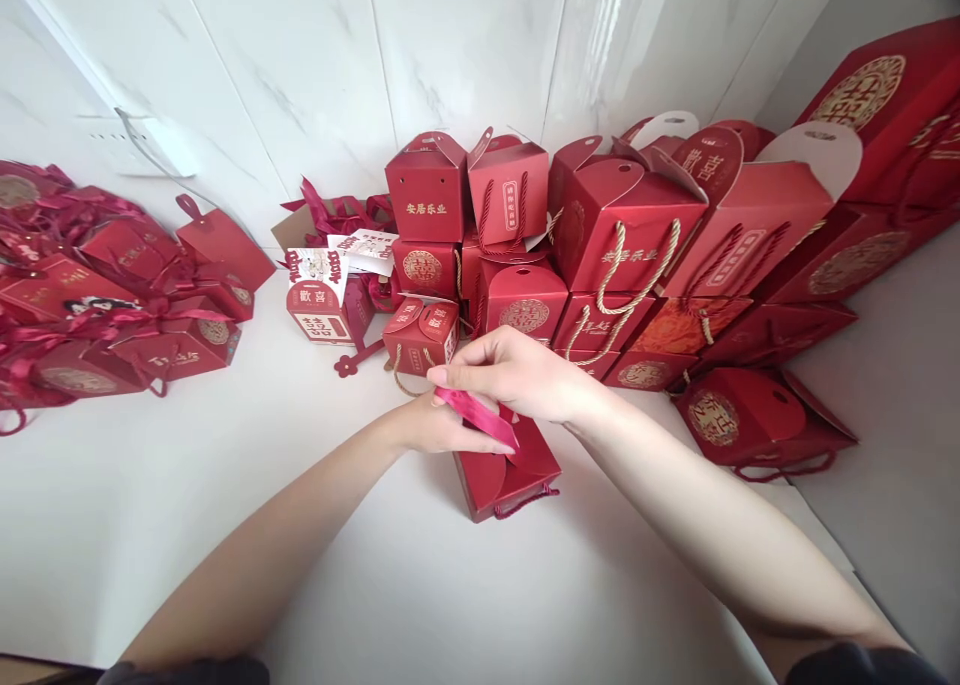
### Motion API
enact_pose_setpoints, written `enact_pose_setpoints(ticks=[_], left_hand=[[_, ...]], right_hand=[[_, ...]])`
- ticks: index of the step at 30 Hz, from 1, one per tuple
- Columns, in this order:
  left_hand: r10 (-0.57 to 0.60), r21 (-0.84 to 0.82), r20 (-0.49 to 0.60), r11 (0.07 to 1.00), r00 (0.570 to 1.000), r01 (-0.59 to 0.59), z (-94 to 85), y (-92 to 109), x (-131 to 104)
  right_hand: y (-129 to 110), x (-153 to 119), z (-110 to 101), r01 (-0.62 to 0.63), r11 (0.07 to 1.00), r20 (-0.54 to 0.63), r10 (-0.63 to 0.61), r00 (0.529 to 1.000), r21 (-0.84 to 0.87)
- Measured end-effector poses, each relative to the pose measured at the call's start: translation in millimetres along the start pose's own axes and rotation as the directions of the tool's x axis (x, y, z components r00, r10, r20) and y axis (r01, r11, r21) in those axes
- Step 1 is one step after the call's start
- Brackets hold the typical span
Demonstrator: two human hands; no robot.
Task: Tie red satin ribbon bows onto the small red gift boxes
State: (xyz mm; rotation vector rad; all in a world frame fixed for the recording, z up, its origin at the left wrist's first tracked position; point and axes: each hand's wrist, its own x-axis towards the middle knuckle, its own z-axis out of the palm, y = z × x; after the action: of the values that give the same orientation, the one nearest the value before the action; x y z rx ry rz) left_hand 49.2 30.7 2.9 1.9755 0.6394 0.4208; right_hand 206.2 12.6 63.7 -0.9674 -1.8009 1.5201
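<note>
A red gift box (510,470) lies on the white table (360,555) in front of me, a dark red cord along its near side. Just above the box, a magenta ribbon (480,417) runs slantwise between my hands. My left hand (431,425) is closed on the ribbon, its fingers partly covered by it. My right hand (510,373) pinches the ribbon's upper end between thumb and index finger. Both hands hide the far part of the box.
Stacked red boxes (634,230) with rope handles stand along the back and right. A small box (421,335) sits just beyond my hands, near a white-and-red box (319,310). Ribboned boxes (172,340) are piled at the left. A tiled wall (465,45) rises behind.
</note>
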Motion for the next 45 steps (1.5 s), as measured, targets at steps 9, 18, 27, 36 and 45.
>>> enact_pose_setpoints(ticks=[9, 18, 27, 36, 45], left_hand=[[0.006, -0.118, 0.112, 0.993, 0.994, 0.007, 3.8, -3.0, 1.6], [0.038, -0.096, 0.117, 0.995, 0.992, -0.027, -3.6, 6.3, 1.0], [0.008, -0.098, 0.147, 0.995, 0.989, 0.007, -8.0, 12.4, 2.5], [0.077, -0.067, 0.205, 0.996, 0.976, -0.065, -12.6, 16.0, 4.6], [0.121, -0.110, 0.223, 0.989, 0.967, -0.098, -16.1, 10.2, 6.2]], right_hand=[[-1.5, 14.5, 8.0, 0.320, 0.945, 0.065, -0.315, 0.947, -0.074], [44.9, -24.0, -41.3, 0.341, 0.841, 0.142, -0.310, 0.940, -0.421], [55.8, -18.9, -50.7, 0.330, 0.899, 0.270, -0.255, 0.929, -0.288], [49.8, -35.9, -53.8, 0.368, 0.903, 0.261, -0.309, 0.914, -0.221], [50.6, -68.0, -28.9, 0.341, 0.844, -0.054, -0.397, 0.916, -0.415]])
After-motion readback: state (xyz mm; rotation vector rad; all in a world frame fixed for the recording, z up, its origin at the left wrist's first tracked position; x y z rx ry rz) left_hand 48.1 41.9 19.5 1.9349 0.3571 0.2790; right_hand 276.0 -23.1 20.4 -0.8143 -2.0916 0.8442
